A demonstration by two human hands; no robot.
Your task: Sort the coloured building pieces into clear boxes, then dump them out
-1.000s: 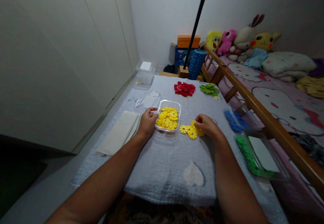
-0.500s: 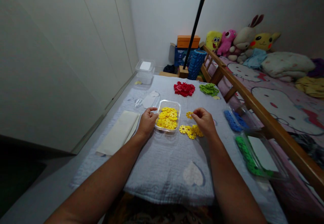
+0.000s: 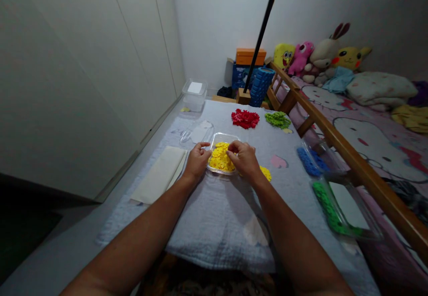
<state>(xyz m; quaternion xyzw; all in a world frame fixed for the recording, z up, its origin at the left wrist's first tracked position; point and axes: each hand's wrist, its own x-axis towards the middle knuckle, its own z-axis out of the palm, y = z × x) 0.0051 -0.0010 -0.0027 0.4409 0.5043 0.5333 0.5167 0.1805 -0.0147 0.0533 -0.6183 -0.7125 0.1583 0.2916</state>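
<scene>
A clear plastic container (image 3: 224,136) stands on the cloth, filled with yellow flower-shaped plastic pieces (image 3: 220,158). My left hand (image 3: 198,158) grips its left rim between thumb and fingers. Over the right side of the container, my right hand (image 3: 244,158) is pinched on a yellow flower-shaped piece, which blends with the yellow pieces below. Partly hidden behind that wrist, a few more yellow pieces (image 3: 266,173) lie on the cloth.
Red pieces (image 3: 245,118) and light green pieces (image 3: 277,120) sit in piles at the back. Containers of blue pieces (image 3: 309,160) and green pieces (image 3: 329,211) line the right edge, near a wooden bed rail (image 3: 334,137). A cream folded sheet (image 3: 160,175) lies left; a clear lid (image 3: 200,132) lies behind.
My right hand has moved left with a yellow piece, from above the loose pile to over the container. My left hand has stayed on the rim.
</scene>
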